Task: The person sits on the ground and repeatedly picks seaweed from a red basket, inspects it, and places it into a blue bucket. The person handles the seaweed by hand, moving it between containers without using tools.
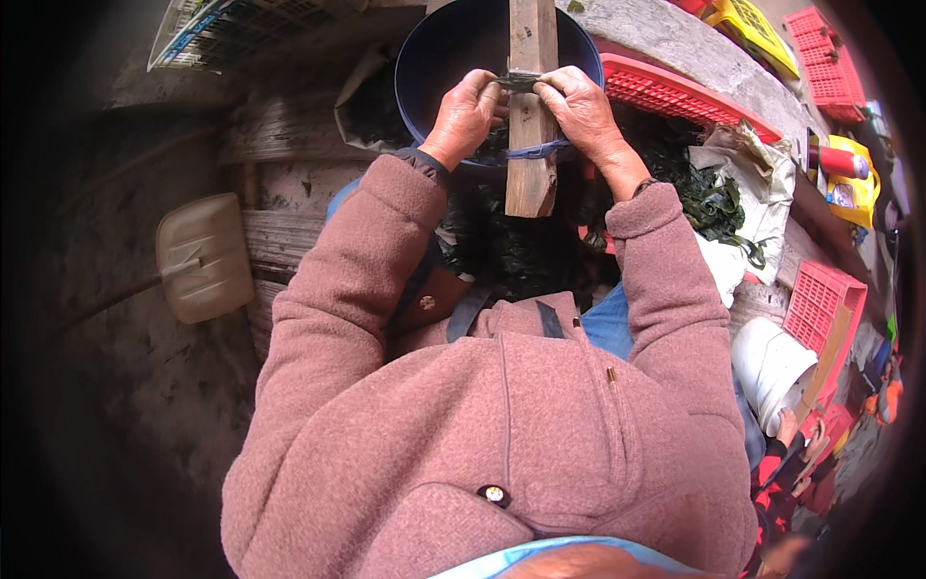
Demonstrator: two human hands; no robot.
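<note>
A wooden plank (532, 134) lies across the mouth of a dark blue bucket (423, 54), its near end jutting over the rim. Blue cord (539, 150) runs around the plank at the rim. Over the plank stretches a short dark green strip, apparently seaweed (518, 82). My left hand (466, 116) pinches the strip's left end between thumb and fingers. At the other end, my right hand (581, 108) grips it the same way. Dark wet seaweed (521, 246) lies below the plank, between my legs. More seaweed (716, 199) rests on a pale sack (767, 195) at the right.
A red plastic basket (680, 90) stands right of the bucket. Left, a beige shovel blade (206, 257) lies beside wooden boards (286, 235). At lower right are a white bucket (767, 365), a red crate (825, 304) and another person's hand (787, 425).
</note>
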